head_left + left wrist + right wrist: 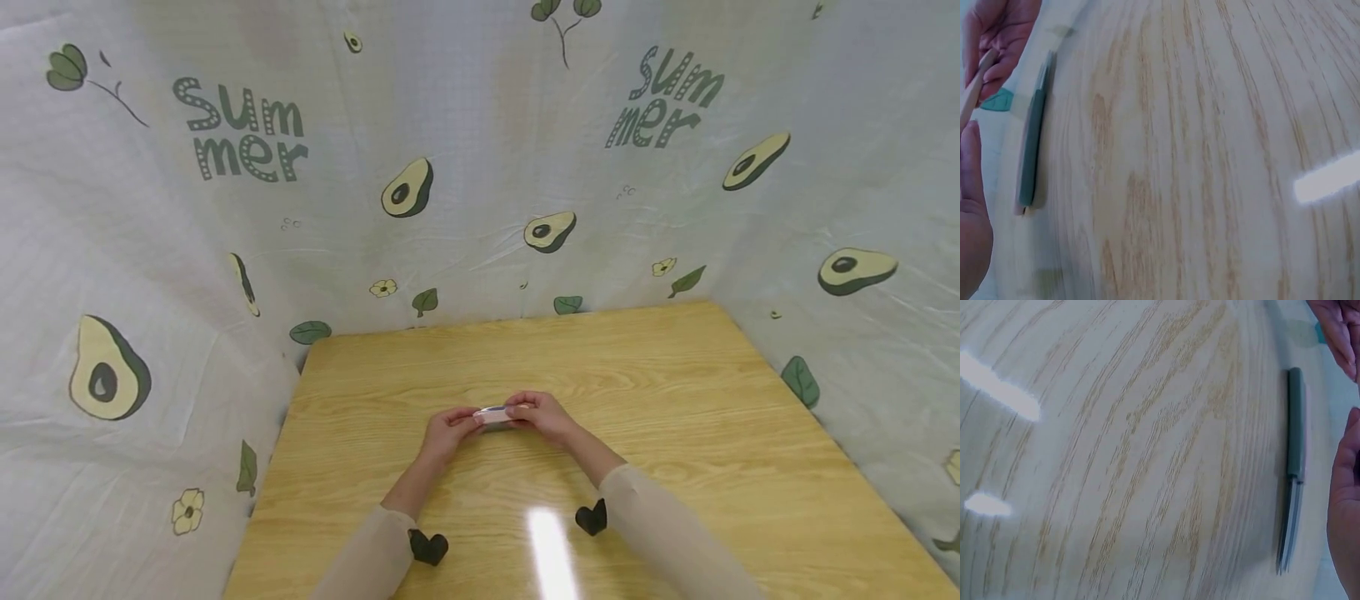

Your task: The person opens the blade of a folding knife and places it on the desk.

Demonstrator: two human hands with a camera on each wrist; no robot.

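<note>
Both hands hold one small, flat white piece with a blue stripe (492, 413) above the table. The left hand (447, 431) pinches its left end between thumb and fingers, and the right hand (547, 416) pinches its right end. Seen edge-on in the left wrist view, the piece (970, 94) is a thin, pale strip; its exact kind I cannot tell. Just below the hands lies a green-handled utensil (1295, 422) with slim metal ends, on the wood. A pink handle (1307, 434) shows alongside the green one.
The light wooden table (660, 400) extends around the hands. A white cloth printed with avocados and leaves (480, 150) hangs behind it and at both sides. Bright light reflections (551, 550) lie on the tabletop near the person.
</note>
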